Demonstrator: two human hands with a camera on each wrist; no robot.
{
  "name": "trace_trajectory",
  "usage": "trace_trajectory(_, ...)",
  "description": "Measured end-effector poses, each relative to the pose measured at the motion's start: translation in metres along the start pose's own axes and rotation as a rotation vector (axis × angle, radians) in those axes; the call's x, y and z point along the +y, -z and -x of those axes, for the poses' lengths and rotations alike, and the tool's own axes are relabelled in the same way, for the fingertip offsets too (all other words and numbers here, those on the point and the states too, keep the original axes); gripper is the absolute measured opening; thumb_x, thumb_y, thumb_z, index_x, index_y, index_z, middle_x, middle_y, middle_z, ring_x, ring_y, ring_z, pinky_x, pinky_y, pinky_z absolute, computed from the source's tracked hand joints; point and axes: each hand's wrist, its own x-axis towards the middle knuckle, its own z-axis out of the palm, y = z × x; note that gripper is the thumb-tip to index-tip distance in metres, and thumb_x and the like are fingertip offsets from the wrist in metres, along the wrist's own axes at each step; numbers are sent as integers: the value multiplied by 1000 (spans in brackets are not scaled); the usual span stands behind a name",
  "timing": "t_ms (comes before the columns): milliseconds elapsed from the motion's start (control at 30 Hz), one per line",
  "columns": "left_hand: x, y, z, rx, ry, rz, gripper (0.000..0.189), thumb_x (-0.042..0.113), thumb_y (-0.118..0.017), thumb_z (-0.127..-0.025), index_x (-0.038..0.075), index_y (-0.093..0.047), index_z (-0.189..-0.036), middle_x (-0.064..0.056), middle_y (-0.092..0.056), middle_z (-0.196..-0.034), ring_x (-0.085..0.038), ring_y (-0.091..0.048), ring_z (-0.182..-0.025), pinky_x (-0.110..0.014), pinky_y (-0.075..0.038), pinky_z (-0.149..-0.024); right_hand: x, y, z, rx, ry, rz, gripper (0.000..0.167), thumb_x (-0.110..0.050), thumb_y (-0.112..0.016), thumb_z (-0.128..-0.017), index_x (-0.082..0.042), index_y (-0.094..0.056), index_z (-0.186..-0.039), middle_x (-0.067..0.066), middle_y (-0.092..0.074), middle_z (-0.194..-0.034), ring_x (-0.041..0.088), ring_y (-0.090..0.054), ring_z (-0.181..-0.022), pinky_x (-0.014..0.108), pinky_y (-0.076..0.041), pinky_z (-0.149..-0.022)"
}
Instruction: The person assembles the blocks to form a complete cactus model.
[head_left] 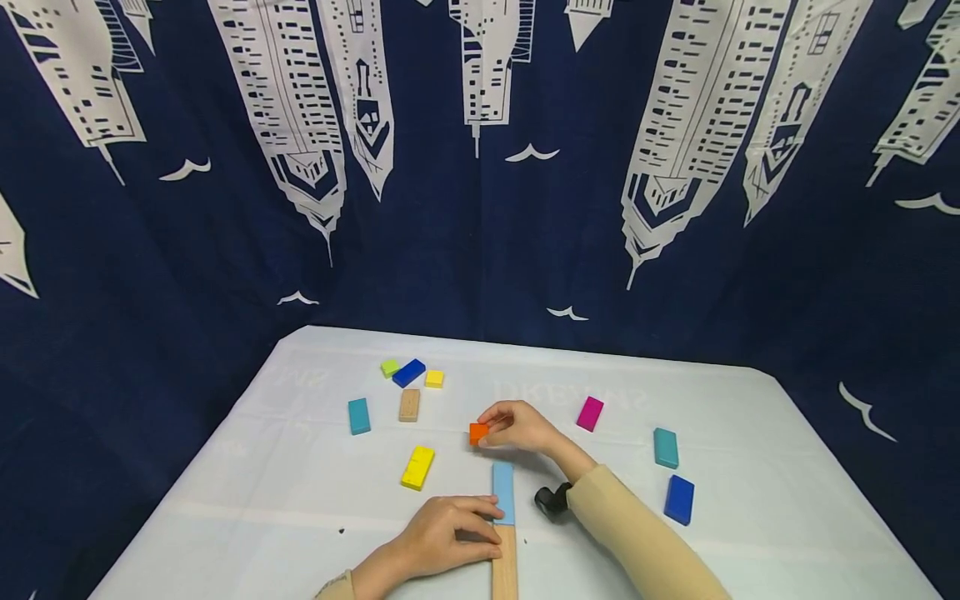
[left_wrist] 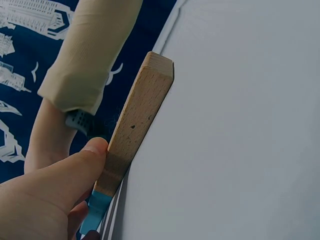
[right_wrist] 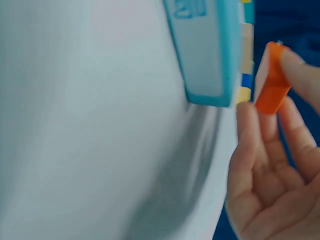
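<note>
An orange block (head_left: 477, 433) is pinched between the thumb and fingertips of my right hand (head_left: 521, 427); the right wrist view shows its orange side (right_wrist: 275, 90) and a paler face. In front of me a light blue block (head_left: 503, 492) and a longer wooden block (head_left: 506, 562) lie end to end in a line. My left hand (head_left: 450, 533) rests along the left of this line, its fingertips at the joint. In the left wrist view the thumb (left_wrist: 95, 147) touches the wooden block's side, and the other fingers are mostly hidden. The orange block is held beyond the light blue block's far end.
On the white table (head_left: 300, 517), a yellow block (head_left: 417, 468), a teal block (head_left: 359, 416), a small wooden block (head_left: 408, 406) and several others lie to the left. A magenta block (head_left: 590, 413), another teal block (head_left: 666, 447) and a blue block (head_left: 679, 500) lie to the right.
</note>
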Motion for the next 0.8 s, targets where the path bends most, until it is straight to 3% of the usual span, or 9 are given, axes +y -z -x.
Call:
trace_trajectory(167,0,0,0,-2,12,15,11,30,-71,-84,21,-75,-87,5,-68,-108,-14,-58,-112,-23,-45,-93,3,6,21,109,-67,-10,31,-17,-80,-74,-5,-68,-101,3,-67,-92,17,-62,-83,28,-52,-73)
trace_trajectory(367,1,0,0,-6,33,38,11,30,-71,-84,20,-76,-87,5,-68,-108,-15,-59,-111,-24,-46,-93,5,4,39,188,-87,-2,30,-15,-80,-73,-5,-68,-99,5,-65,-92,17,-61,-81,28,-51,-69)
trace_trajectory(800,2,0,0,-9,43,56,11,28,-72,-83,19,-76,-87,4,-68,-109,-16,-59,-112,-26,-46,-93,15,-9,50,255,-100,30,28,-20,-76,-78,-6,-69,-101,4,-66,-93,16,-60,-81,30,-50,-72)
